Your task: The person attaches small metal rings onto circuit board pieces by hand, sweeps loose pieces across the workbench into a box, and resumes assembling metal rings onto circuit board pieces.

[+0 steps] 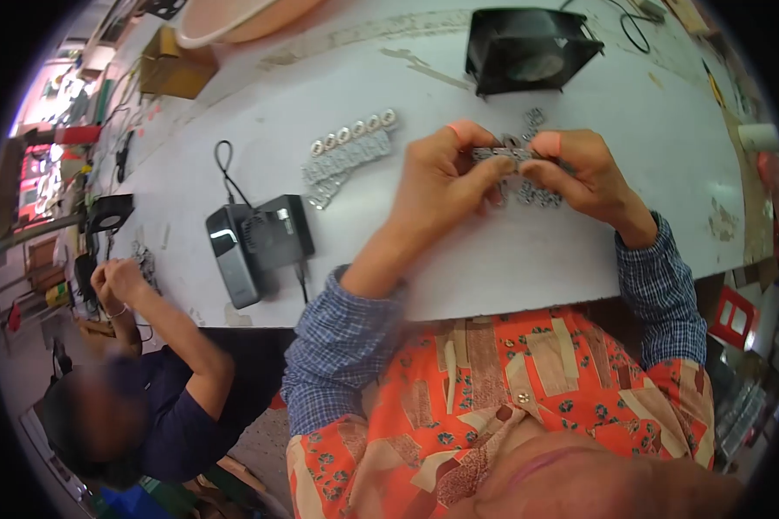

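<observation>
My left hand and my right hand meet above the white table, thumbs and fingertips pinched on a small silver metal piece. Its exact kind I cannot make out, as the fingers cover part of it. Just beyond and below the fingertips lie loose small metal parts, partly hidden by my hands. To the left of my left hand, silver metal parts lie in neat slanting rows, with round ring-like ends along the top row.
A black fan stands at the back of the table. Left of the rows are a power bank and a black device with cables. A cardboard box and a basin sit farther back. A co-worker handles parts at left.
</observation>
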`<state>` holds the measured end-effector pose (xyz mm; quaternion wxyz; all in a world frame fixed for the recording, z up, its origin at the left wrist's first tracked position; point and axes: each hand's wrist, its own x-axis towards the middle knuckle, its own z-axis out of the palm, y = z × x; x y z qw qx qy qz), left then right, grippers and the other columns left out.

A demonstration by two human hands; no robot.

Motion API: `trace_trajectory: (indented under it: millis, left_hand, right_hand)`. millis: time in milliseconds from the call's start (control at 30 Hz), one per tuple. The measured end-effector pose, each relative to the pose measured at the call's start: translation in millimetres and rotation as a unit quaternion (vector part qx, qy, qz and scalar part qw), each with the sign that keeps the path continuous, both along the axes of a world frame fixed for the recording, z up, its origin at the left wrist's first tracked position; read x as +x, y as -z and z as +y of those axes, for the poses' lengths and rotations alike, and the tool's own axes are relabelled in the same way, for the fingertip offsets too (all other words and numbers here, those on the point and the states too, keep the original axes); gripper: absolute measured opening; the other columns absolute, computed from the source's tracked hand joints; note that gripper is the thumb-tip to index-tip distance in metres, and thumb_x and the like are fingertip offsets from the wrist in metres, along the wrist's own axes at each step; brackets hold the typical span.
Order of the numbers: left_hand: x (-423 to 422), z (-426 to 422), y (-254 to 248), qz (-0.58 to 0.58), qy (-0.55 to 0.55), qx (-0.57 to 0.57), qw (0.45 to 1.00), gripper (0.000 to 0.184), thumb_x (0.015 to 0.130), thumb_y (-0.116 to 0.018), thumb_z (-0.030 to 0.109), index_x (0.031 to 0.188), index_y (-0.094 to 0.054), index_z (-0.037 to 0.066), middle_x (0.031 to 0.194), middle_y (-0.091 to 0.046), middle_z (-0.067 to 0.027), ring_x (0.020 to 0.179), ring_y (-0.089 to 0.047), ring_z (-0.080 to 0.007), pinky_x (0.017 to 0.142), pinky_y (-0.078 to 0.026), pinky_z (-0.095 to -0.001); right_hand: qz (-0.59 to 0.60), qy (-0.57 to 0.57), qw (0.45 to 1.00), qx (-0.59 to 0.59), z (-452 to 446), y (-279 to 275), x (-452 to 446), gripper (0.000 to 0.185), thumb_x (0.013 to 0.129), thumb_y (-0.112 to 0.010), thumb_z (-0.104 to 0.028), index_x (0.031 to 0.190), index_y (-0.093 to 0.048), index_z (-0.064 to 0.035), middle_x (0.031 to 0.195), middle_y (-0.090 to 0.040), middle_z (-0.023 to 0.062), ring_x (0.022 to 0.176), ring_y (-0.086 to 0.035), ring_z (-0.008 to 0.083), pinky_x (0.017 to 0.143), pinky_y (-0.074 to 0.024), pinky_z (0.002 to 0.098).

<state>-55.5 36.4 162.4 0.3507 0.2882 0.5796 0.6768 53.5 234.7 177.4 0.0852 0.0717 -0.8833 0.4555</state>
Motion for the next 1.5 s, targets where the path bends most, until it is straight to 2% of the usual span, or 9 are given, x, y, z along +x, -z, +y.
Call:
trace_trajectory:
  millis: [33,133,233,333,700,1133,1233,1333,1500]
  left_hand:
    - [-1.6,-2.2,0.3,-0.004,0.009,-0.008,1.0,0.01,0.094,-0.068,0.003,0.1,-0.064,-0.004,0.079,-0.069,-0.0086,0.062,-0.069,-0.0114,0.043,-0.051,-0.0216]
    - [-9.7,-7.3,-9.0,-0.177,0.099,0.071,0.977,0.011,0.094,-0.07,0.005,0.097,-0.064,-0.003,0.079,-0.07,-0.0093,0.06,-0.069,-0.0123,0.042,-0.05,-0.0213]
    - [-9.2,-5.4,-9.7,-0.187,0.077,0.099,0.974,0.016,0.094,-0.071,0.006,0.103,-0.064,-0.005,0.086,-0.07,-0.013,0.064,-0.07,-0.0158,0.045,-0.053,-0.0233]
    - [-3.9,-2.2,-3.1,-0.107,0.018,0.111,0.988,0.017,0.094,-0.068,0.001,0.109,-0.063,-0.006,0.093,-0.07,-0.0146,0.071,-0.072,-0.0176,0.054,-0.058,-0.0254]
    - [8.1,4.8,11.7,0.262,-0.107,0.069,0.957,0.018,0.09,-0.067,-0.007,0.107,-0.064,-0.003,0.091,-0.069,-0.01,0.072,-0.072,-0.0135,0.06,-0.057,-0.0244]
    - [-1.2,-2.4,5.0,0.202,-0.064,0.038,0.977,0.017,0.087,-0.071,-0.005,0.103,-0.067,-0.002,0.091,-0.07,-0.0088,0.073,-0.07,-0.0132,0.065,-0.056,-0.0247]
    - [-7.0,-0.4,11.9,0.222,-0.114,0.046,0.967,0.017,0.087,-0.071,-0.004,0.104,-0.069,-0.001,0.092,-0.071,-0.0082,0.076,-0.069,-0.0132,0.067,-0.055,-0.0247]
    - [-9.0,1.6,8.5,0.321,-0.062,0.039,0.944,0.019,0.087,-0.07,-0.005,0.105,-0.07,0.001,0.093,-0.071,-0.0086,0.078,-0.069,-0.0132,0.066,-0.055,-0.0249]
    - [-3.7,0.1,10.9,0.114,-0.034,0.021,0.993,0.015,0.093,-0.066,-0.002,0.107,-0.069,-0.002,0.094,-0.072,-0.0092,0.079,-0.069,-0.0133,0.067,-0.058,-0.0261]
  right_hand:
    - [0.006,-0.005,1.0,0.005,-1.9,0.5,1.3,0.018,0.096,-0.066,-0.013,0.084,-0.064,0.0001,0.065,-0.059,0.0054,0.052,-0.051,0.0124,0.047,-0.0395,0.0285]
    - [-0.204,0.009,0.912,-0.357,-11.0,-19.5,8.5,0.024,0.1,-0.063,-0.022,0.086,-0.067,-0.003,0.067,-0.061,0.0003,0.054,-0.052,0.0064,0.047,-0.0407,0.0228]
    - [-0.211,-0.008,0.864,-0.457,-13.1,-12.1,8.7,0.029,0.103,-0.06,-0.028,0.088,-0.069,-0.005,0.068,-0.061,-0.0033,0.057,-0.054,0.0018,0.047,-0.0412,0.0183]
    - [-0.142,0.07,0.918,-0.364,-13.7,-8.2,6.0,0.029,0.102,-0.062,-0.029,0.088,-0.07,-0.0041,0.066,-0.06,-0.0029,0.055,-0.053,0.0016,0.047,-0.0411,0.0177]
    - [-0.123,0.105,0.952,-0.261,-14.9,-1.8,3.8,0.028,0.099,-0.066,-0.03,0.085,-0.071,-0.0064,0.064,-0.06,-0.004,0.052,-0.052,0.0001,0.045,-0.0397,0.0168]
    - [-0.108,0.116,0.961,-0.228,-12.3,2.4,3.5,0.028,0.097,-0.07,-0.028,0.079,-0.068,-0.0066,0.06,-0.055,-0.0031,0.05,-0.048,0.0023,0.043,-0.0353,0.0216]
    - [0.066,0.032,0.995,0.067,-3.2,10.0,-0.1,0.024,0.093,-0.074,-0.021,0.079,-0.066,-0.0035,0.059,-0.052,0.0006,0.051,-0.048,0.0065,0.045,-0.0347,0.0272]
    - [0.168,0.018,0.974,0.154,-2.0,11.9,-5.6,0.019,0.091,-0.075,-0.015,0.081,-0.067,-0.0018,0.06,-0.05,0.0039,0.054,-0.048,0.0092,0.048,-0.0356,0.0297]
    - [0.112,0.057,0.99,0.067,3.1,7.3,-0.5,0.015,0.093,-0.072,-0.014,0.085,-0.069,-0.0018,0.063,-0.052,0.0027,0.055,-0.046,0.0097,0.05,-0.0364,0.0284]
